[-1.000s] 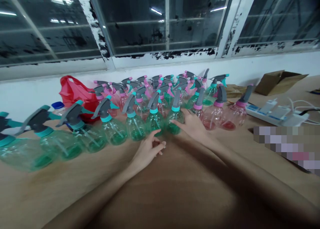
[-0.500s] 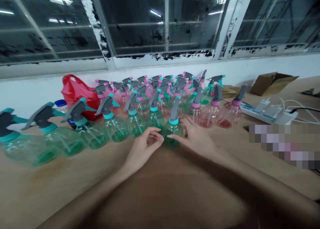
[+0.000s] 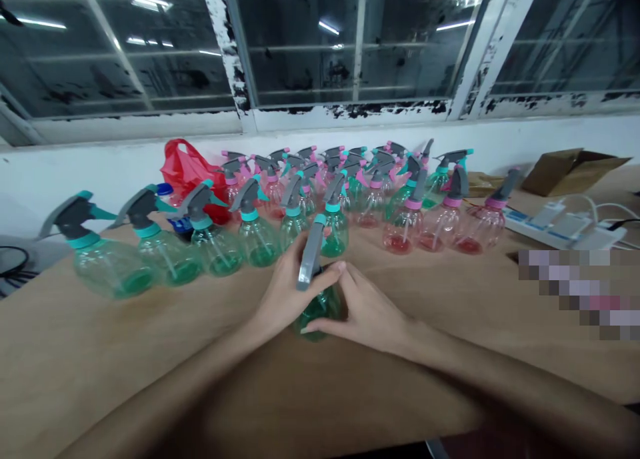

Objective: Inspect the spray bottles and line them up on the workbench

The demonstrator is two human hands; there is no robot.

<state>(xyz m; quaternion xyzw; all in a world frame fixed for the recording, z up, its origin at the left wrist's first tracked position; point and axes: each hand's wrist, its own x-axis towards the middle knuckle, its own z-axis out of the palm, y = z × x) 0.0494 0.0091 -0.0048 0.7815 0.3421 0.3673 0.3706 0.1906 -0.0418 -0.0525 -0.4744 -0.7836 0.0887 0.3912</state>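
Between my hands, near the middle of the table, is a green spray bottle (image 3: 320, 307) with a grey trigger head pointing partly toward me. My left hand (image 3: 290, 282) is wrapped around its neck, just under the head. My right hand (image 3: 367, 305) grips the body from the right, thumb across the front. Parts of the collar and body are hidden by my fingers. Behind it stands another green spray bottle (image 3: 334, 229), apart from my hands. More green bottles with turquoise collars, such as this spray bottle (image 3: 263, 242), line up to the left.
Pink spray bottles (image 3: 400, 235) stand to the right, with several more rows toward the wall. A red plastic bag (image 3: 187, 169) and a blue-capped bottle (image 3: 173, 195) are at the back left. A power strip (image 3: 543, 225) and an open cardboard box (image 3: 570, 172) lie right.
The green spray bottle has come toward me, away from the row, and its head has turned. My left hand, beside it before, now grips its neck. The view has shifted left.
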